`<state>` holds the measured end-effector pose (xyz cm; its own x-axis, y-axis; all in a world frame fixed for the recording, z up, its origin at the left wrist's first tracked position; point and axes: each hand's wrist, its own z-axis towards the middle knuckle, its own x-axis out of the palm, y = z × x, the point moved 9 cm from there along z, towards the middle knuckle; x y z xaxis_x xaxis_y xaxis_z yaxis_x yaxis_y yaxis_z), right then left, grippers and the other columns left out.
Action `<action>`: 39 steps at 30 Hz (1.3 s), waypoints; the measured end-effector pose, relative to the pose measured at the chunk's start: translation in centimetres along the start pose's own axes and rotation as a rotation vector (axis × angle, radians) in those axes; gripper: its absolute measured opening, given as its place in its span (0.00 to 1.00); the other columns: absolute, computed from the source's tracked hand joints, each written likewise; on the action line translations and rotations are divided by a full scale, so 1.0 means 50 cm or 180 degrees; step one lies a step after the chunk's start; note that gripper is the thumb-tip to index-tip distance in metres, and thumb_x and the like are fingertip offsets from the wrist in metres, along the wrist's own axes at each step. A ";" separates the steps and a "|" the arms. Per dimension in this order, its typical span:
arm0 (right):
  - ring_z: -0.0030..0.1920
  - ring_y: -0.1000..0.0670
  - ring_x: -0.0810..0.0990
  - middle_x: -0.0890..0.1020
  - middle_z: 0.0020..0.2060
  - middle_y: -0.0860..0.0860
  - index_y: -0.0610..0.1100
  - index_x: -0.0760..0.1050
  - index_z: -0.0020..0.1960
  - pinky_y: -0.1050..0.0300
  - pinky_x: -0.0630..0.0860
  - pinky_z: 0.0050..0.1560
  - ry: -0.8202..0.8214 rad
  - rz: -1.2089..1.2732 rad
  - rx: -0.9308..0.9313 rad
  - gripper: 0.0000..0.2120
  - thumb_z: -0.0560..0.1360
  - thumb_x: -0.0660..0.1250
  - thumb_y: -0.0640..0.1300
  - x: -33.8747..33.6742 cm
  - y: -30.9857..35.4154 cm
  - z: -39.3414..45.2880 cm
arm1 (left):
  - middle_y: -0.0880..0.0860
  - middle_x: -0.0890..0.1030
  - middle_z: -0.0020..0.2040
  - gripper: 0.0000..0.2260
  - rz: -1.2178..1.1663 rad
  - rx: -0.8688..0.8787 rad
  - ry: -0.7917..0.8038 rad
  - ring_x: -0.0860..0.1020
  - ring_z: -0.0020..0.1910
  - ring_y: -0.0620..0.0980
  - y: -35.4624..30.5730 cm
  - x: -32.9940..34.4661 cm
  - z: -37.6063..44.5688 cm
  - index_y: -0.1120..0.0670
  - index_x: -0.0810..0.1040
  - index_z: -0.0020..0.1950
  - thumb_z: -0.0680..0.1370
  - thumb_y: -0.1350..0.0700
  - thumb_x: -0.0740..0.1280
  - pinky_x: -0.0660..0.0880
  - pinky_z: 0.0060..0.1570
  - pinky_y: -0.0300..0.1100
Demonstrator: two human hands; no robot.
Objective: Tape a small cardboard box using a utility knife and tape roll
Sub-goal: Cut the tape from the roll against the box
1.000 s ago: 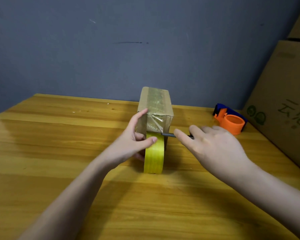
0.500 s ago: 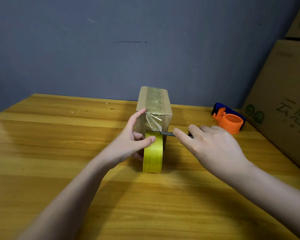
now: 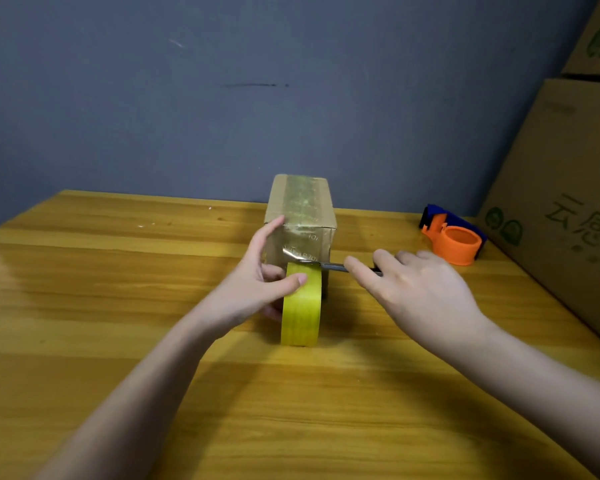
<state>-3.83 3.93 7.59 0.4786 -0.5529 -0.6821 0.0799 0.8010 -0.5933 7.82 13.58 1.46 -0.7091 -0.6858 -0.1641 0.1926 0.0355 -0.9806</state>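
A small cardboard box stands on the wooden table, with clear tape along its top and down its near face. A yellow tape roll stands on edge just in front of the box, its strip running up onto the near face. My left hand grips the roll, thumb on its top and index finger against the box's left edge. My right hand holds a utility knife, whose blade lies across the tape just above the roll.
An orange and blue tape dispenser lies at the back right of the table. Large cardboard cartons stand along the right edge. A grey wall rises behind the table.
The knife blade has slid further left across the tape strip above the roll, and the strip's edge has lifted there. My left hand still holds the roll in place.
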 end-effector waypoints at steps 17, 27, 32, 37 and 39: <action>0.28 0.46 0.77 0.76 0.33 0.49 0.46 0.76 0.49 0.56 0.69 0.27 0.0108 0.0515 0.0429 0.14 0.76 0.54 0.50 0.032 -0.025 -0.025 | 0.53 0.79 0.60 0.41 0.0146 0.0028 -0.0278 0.78 0.51 0.47 -0.005 -0.001 -0.034 0.34 0.45 0.74 0.74 0.53 0.70 0.75 0.49 0.39; 0.29 0.47 0.79 0.77 0.33 0.50 0.47 0.76 0.46 0.57 0.69 0.27 -0.0004 0.0633 0.0593 0.16 0.75 0.53 0.53 0.039 -0.049 -0.054 | 0.47 0.85 0.44 0.33 -0.0144 0.0012 -0.0591 0.81 0.47 0.52 0.001 0.011 -0.051 0.42 0.53 0.74 0.78 0.64 0.64 0.76 0.53 0.42; 0.29 0.50 0.79 0.79 0.34 0.55 0.50 0.77 0.47 0.62 0.66 0.26 -0.0012 0.1093 0.1066 0.12 0.75 0.58 0.55 0.037 -0.079 -0.077 | 0.52 0.78 0.55 0.21 -0.0130 -0.0140 -0.0967 0.74 0.52 0.42 0.000 0.027 -0.062 0.44 0.61 0.69 0.79 0.56 0.63 0.67 0.38 0.19; 0.42 0.50 0.79 0.78 0.45 0.57 0.54 0.70 0.56 0.56 0.74 0.35 0.0393 0.1722 0.1701 0.12 0.78 0.56 0.58 0.072 -0.102 -0.116 | 0.55 0.80 0.54 0.18 0.0085 -0.0031 -0.1150 0.78 0.52 0.49 -0.005 0.044 -0.053 0.41 0.68 0.60 0.73 0.44 0.69 0.73 0.55 0.44; 0.45 0.49 0.79 0.77 0.47 0.58 0.55 0.68 0.58 0.53 0.75 0.39 0.0538 0.1895 0.1878 0.12 0.79 0.54 0.58 0.090 -0.106 -0.133 | 0.56 0.81 0.50 0.14 0.0322 0.0033 -0.1103 0.79 0.47 0.50 -0.011 0.063 -0.042 0.39 0.68 0.58 0.75 0.47 0.68 0.74 0.52 0.48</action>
<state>-7.92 -4.35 4.80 0.4522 0.0089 -0.8919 0.3210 0.9313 0.1721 4.08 12.94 1.27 -0.4144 -0.8849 -0.2125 0.2581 0.1096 -0.9599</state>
